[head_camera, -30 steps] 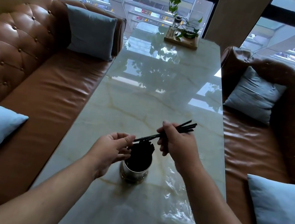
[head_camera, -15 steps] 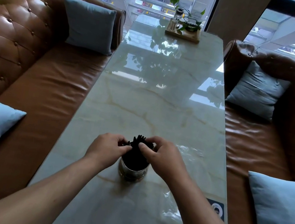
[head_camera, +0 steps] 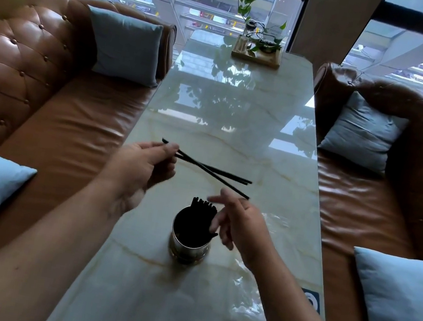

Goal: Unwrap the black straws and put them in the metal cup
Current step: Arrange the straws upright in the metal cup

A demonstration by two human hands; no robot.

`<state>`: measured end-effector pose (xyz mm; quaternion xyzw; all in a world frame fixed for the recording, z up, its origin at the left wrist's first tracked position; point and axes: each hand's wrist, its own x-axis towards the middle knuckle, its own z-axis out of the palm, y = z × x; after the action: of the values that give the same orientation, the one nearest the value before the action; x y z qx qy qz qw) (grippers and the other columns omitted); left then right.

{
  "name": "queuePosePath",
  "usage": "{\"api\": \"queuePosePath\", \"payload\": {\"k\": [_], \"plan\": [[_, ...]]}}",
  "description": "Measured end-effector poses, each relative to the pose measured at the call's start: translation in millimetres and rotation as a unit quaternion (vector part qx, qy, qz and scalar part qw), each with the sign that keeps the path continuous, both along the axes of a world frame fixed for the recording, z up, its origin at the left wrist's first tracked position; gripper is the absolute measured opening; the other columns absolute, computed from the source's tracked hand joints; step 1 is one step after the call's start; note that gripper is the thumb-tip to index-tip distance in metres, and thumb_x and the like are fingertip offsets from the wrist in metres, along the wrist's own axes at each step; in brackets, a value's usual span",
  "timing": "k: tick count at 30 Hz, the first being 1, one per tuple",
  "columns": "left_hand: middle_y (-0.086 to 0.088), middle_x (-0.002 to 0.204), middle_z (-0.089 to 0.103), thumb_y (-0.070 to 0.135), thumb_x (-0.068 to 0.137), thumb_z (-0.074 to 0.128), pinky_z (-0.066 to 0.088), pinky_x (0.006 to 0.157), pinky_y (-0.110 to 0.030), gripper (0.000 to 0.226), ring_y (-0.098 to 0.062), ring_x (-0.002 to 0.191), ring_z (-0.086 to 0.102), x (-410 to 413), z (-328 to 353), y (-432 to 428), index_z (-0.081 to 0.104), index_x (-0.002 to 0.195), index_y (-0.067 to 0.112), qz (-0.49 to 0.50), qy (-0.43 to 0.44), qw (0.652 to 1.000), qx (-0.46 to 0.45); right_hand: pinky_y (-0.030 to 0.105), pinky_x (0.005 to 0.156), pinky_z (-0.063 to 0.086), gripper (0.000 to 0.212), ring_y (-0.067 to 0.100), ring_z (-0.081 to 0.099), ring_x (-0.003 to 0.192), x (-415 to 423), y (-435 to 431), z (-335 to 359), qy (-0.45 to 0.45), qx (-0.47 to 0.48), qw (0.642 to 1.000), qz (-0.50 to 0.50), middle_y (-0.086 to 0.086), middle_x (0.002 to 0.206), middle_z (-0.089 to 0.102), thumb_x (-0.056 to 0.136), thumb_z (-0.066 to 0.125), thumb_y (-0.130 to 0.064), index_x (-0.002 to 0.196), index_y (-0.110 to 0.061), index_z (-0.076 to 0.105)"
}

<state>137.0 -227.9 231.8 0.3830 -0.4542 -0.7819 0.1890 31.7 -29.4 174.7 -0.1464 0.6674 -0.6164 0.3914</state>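
Note:
A shiny metal cup (head_camera: 188, 246) stands on the marble table (head_camera: 238, 125) near me, with several black straws (head_camera: 204, 206) sticking out of its top. My left hand (head_camera: 139, 168) is raised left of the cup and pinches a few loose black straws (head_camera: 213, 173) near one end; they stretch out to the right, level above the table. My right hand (head_camera: 239, 222) hovers just right of the cup's rim with its fingers spread and nothing in them.
Clear plastic wrapping (head_camera: 250, 287) lies crumpled on the table right of the cup. A wooden tray with a plant (head_camera: 256, 53) sits at the far end. Brown leather sofas with blue cushions (head_camera: 123, 46) flank both long sides.
Both hands were together at the cup's top half a second ago. My left hand has since lifted up and left holding a few straws, and my right hand has opened beside the cup.

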Motion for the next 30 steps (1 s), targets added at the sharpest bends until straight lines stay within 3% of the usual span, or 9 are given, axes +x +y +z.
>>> {"api": "queuePosePath", "payload": {"k": [2,4,7,12,15,19,22,25,30], "plan": [[0.001,0.062,0.068,0.015,0.090,0.074,0.058,0.052,-0.020,0.010,-0.005,0.051,0.065,2,-18,15,0.069,0.082,0.014,-0.002,-0.011,0.996,0.089,0.021,0.039,0.033,0.072,0.019,0.048,0.039,-2,-5,7,-0.144,-0.047,0.988,0.006,0.013,0.070,0.067,0.079,0.066,-0.072,0.125,-0.017,0.067],[0.001,0.062,0.069,0.017,0.083,0.078,0.058,0.051,-0.019,0.010,-0.004,0.050,0.066,7,-39,32,0.068,0.081,0.015,-0.008,-0.014,0.985,0.170,0.024,0.042,0.034,0.062,0.018,0.049,0.044,-8,-7,11,-0.195,-0.092,0.976,-0.045,0.010,0.072,0.063,0.084,0.070,-0.063,0.126,-0.018,0.066],[-0.002,0.069,0.073,0.025,0.078,0.080,0.059,0.052,-0.020,0.022,-0.007,0.052,0.067,16,-71,47,0.070,0.093,0.013,-0.038,-0.026,0.977,0.208,0.026,0.042,0.038,0.027,0.022,0.049,0.045,-16,-6,17,-0.055,-0.051,0.992,-0.099,0.013,0.061,0.059,0.099,0.065,-0.030,0.091,-0.006,0.073],[-0.009,0.087,0.067,0.043,0.087,0.078,0.054,0.048,-0.027,0.040,-0.013,0.051,0.057,19,-110,33,0.066,0.113,0.015,-0.087,-0.207,0.973,-0.057,0.026,0.050,0.041,0.035,0.014,0.054,0.045,-24,4,13,0.191,0.079,0.978,-0.026,0.006,0.051,0.062,0.095,0.062,-0.031,0.068,-0.012,0.073],[0.000,0.084,0.064,0.047,0.079,0.083,0.055,0.058,-0.036,0.050,-0.017,0.063,0.062,13,-118,21,0.066,0.121,0.025,-0.172,-0.283,0.913,-0.238,0.030,0.054,0.043,0.032,0.008,0.054,0.047,-13,-8,-1,0.257,0.183,0.947,0.068,-0.003,0.050,0.060,0.090,0.066,-0.038,0.069,-0.015,0.071],[0.002,0.100,0.068,0.069,0.057,0.068,0.046,0.071,-0.030,0.095,-0.019,0.093,0.066,-10,-114,22,0.056,0.143,0.030,-0.287,-0.331,0.809,-0.392,0.030,0.061,0.053,0.038,0.009,0.069,0.072,-2,-17,-18,0.282,0.259,0.918,0.106,-0.006,0.074,0.071,0.076,0.066,-0.061,0.091,-0.027,0.072],[0.000,0.119,0.071,0.060,0.070,0.077,0.051,0.085,-0.030,0.068,-0.021,0.108,0.066,-26,-115,26,0.065,0.132,0.036,-0.321,-0.333,0.773,-0.434,0.026,0.055,0.042,0.049,0.001,0.063,0.063,-11,-3,-23,0.295,0.236,0.925,0.021,-0.008,0.068,0.066,0.071,0.059,-0.072,0.105,-0.039,0.070],[0.004,0.106,0.074,0.052,0.079,0.076,0.054,0.081,-0.032,0.035,-0.019,0.099,0.068,-32,-113,29,0.075,0.109,0.034,-0.325,-0.332,0.747,-0.476,0.027,0.055,0.040,0.045,0.001,0.061,0.062,-16,12,-32,0.297,0.229,0.927,0.003,-0.008,0.063,0.063,0.074,0.058,-0.071,0.103,-0.039,0.069],[0.005,0.101,0.078,0.049,0.083,0.076,0.054,0.080,-0.030,0.028,-0.017,0.096,0.070,-28,-101,26,0.079,0.103,0.030,-0.316,-0.311,0.724,-0.528,0.030,0.057,0.044,0.045,0.004,0.059,0.059,-13,20,-39,0.298,0.228,0.927,0.006,-0.007,0.063,0.061,0.075,0.056,-0.071,0.099,-0.036,0.069]]}}
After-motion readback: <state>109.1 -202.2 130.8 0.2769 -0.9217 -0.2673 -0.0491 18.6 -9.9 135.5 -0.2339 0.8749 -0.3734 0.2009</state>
